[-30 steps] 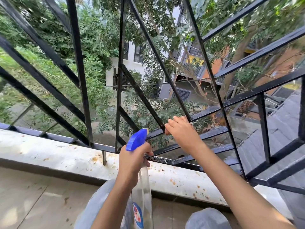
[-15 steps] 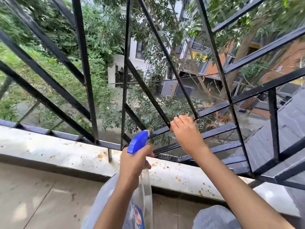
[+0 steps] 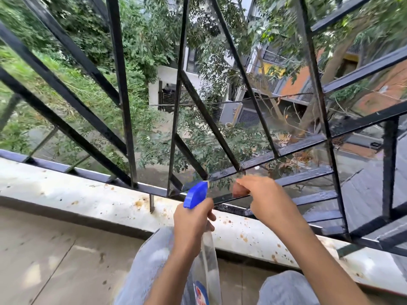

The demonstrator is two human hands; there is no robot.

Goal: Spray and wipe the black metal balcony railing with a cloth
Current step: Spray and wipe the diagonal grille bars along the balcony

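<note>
**Spray bottle up at the black bars**

I am looking down at a balcony. The floor [image 3: 44, 249] is pale tiles with small dark marks. In front of it runs a white ledge [image 3: 66, 194] with lots of little brown spots. The black metal railing [image 3: 120, 84] stands on the ledge, with straight bars and slanted bars crossing all over. Some low bars on the right look shiny and wet.

The left hand [image 3: 191, 223] is wrapped round the neck of the spray bottle [image 3: 196, 194]. Its blue top points at the low bars, and its see-through body hangs down. The bottle has a round red and blue label [image 3: 201, 293], but I cannot read the words.

The right hand [image 3: 264, 199] is just beside the bottle, not touching it, right at a low slanted bar. Its fingers are curled, but it is blurry, so I cannot tell if it grips the bar or a cloth.

Two knees [image 3: 149, 260] in light jeans show at the bottom. Past the bars are green trees [image 3: 143, 40], a white building [image 3: 167, 75] with letters too small to read, and an orange building [image 3: 297, 78].
</note>
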